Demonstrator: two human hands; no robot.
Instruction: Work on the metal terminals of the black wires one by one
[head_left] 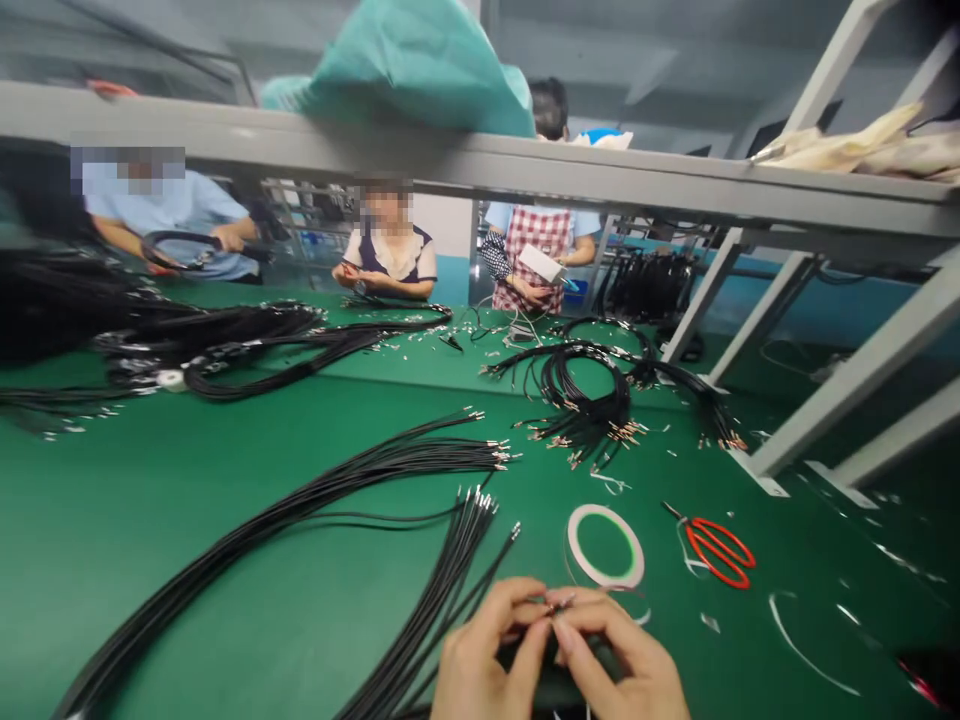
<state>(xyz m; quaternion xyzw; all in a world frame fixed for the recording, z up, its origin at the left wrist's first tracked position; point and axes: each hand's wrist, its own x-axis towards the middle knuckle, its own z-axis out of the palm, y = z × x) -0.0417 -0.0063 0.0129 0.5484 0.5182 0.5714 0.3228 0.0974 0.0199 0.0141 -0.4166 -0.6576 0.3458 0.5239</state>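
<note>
My left hand (484,655) and my right hand (626,655) meet at the bottom centre, thumbs and fingertips pinched together. Between them is a small cable end (560,604) with a metallic tip, largely covered by the fingers. Just left of my hands lies a bundle of black cables (442,580) with silvery tips. A longer bundle of black cables (300,490) curves across the table behind it. Right beyond my fingertips rests a roll of white tape (574,545) with a green inner ring. Scissors with red handles (724,552) lie farther right.
Coiled black cables (592,390) with coppery ends lie farther back on the green table (187,600). More cable heaps (210,335) fill the left rear. A grey shelf beam (637,180) crosses above, its legs (862,370) at right. Several people sit or stand opposite.
</note>
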